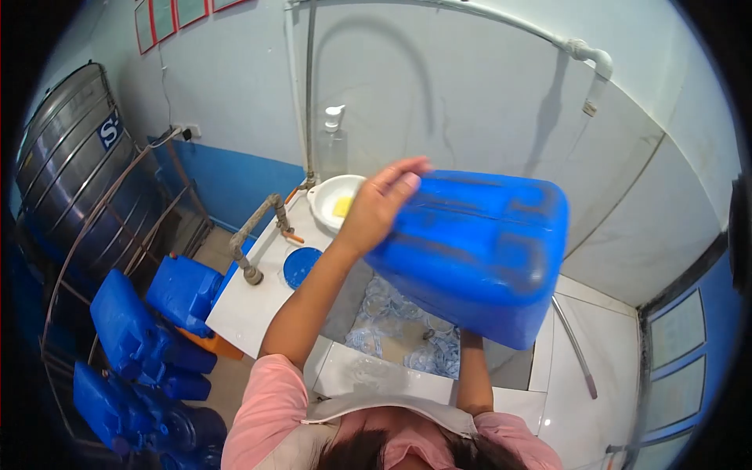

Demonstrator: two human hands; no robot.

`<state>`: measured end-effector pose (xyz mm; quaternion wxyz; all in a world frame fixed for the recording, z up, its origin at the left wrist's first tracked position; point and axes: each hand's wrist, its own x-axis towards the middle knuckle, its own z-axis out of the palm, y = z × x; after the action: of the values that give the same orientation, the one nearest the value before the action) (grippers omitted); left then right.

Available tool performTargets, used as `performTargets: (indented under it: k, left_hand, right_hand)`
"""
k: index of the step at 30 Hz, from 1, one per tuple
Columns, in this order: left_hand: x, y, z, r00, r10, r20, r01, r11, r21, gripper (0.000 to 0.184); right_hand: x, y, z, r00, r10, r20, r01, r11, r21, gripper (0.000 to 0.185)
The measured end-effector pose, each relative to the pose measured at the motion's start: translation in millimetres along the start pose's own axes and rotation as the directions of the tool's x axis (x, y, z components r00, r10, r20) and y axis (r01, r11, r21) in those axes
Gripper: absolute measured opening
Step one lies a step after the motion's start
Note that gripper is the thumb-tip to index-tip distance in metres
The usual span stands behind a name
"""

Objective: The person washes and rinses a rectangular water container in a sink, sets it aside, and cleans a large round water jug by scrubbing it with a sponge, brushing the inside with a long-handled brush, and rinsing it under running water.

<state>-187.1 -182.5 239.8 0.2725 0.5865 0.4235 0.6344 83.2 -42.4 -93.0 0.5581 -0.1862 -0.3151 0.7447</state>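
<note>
A blue plastic jerrycan [478,235] is tilted above an open basin [337,309] set in the white tiled counter. My left hand [376,207] is at its upper left edge, with the fingers stretched out and the thumb close to the plastic. Whether that hand presses on the jerrycan or only lies beside it is unclear. My right forearm [474,380] reaches up under the jerrycan, which hides my right hand and its fingers. Beneath, the basin contains many clear and bluish plastic pieces [380,309], like caps or wrappers.
Left on the counter are a white bowl [319,205] with something yellow, a blue round lid [301,266], a pump bottle [334,145] and a pipe tap [254,227]. Several blue jerrycans [125,321] stand on the floor near a steel tank [86,172]. A hose [574,345] lies at right.
</note>
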Motion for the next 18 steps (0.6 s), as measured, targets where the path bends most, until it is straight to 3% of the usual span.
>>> performTargets:
  k: [2, 4, 6, 8, 9, 11, 12, 14, 16, 17, 18]
  left_hand:
    - [-0.4, -70.9, -38.4, 0.924, -0.068, -0.376, 0.036, 0.995, -0.090, 0.038]
    - [-23.7, -169.9, -82.6, 0.612, -0.171, -0.772, 0.152, 0.984, -0.097, 0.036]
    - [-52.1, -218.4, -113.5, 0.234, -0.205, -0.950, 0.371, 0.922, -0.107, 0.034]
    - [-76.9, -262.9, -153.1, 0.099, -0.378, -0.921, 0.514, 0.812, -0.278, 0.029]
    - [-83.4, -263.4, -162.2, 0.098, -0.383, -0.919, 0.517, 0.808, -0.282, 0.029]
    - [-97.8, -264.6, -172.9, 0.430, -0.596, -0.678, 0.430, 0.796, -0.426, 0.029]
    - [-98.1, -266.7, -181.0, 0.427, -0.601, -0.675, 0.434, 0.792, -0.430, 0.029]
    - [-86.3, -271.4, -197.6, 0.439, -0.666, -0.603, 0.101, 0.704, -0.703, 0.017]
    - [-78.4, -240.0, -205.5, 0.533, -0.624, -0.572, -0.021, 0.666, -0.746, 0.015]
    - [-71.7, -234.1, -214.6, 0.534, -0.628, -0.567, -0.015, 0.663, -0.748, 0.015]
    - [-66.5, -230.6, -225.3, 0.499, -0.636, -0.589, -0.110, 0.627, -0.771, 0.015]
  right_hand:
    - [-4.0, 6.5, -1.5, 1.000, 0.003, 0.010, -0.003, 1.000, 0.006, 0.048]
    - [-7.5, 10.9, -2.7, 1.000, 0.008, 0.018, -0.008, 1.000, 0.005, 0.048]
    - [-10.2, 12.3, -4.3, 1.000, 0.012, 0.020, -0.012, 1.000, 0.004, 0.048]
    - [-14.7, 12.6, -6.6, 1.000, 0.009, 0.018, -0.009, 1.000, 0.000, 0.048]
    - [-16.4, 12.6, -7.9, 1.000, 0.010, 0.014, -0.010, 1.000, 0.000, 0.047]
    - [-22.5, 12.2, -12.2, 1.000, 0.011, 0.013, -0.011, 1.000, -0.006, 0.047]
    - [-25.0, 11.9, -14.1, 1.000, 0.015, 0.007, -0.015, 1.000, -0.010, 0.047]
    - [-28.6, 12.3, -16.5, 1.000, 0.014, 0.000, -0.014, 1.000, -0.008, 0.047]
    - [-30.9, 12.6, -18.6, 1.000, 0.010, -0.006, -0.011, 1.000, -0.011, 0.047]
    - [-31.9, 12.8, -19.8, 1.000, 0.007, -0.008, -0.007, 1.000, -0.009, 0.047]
    - [-32.2, 12.5, -19.8, 1.000, 0.009, -0.012, -0.009, 1.000, -0.013, 0.047]
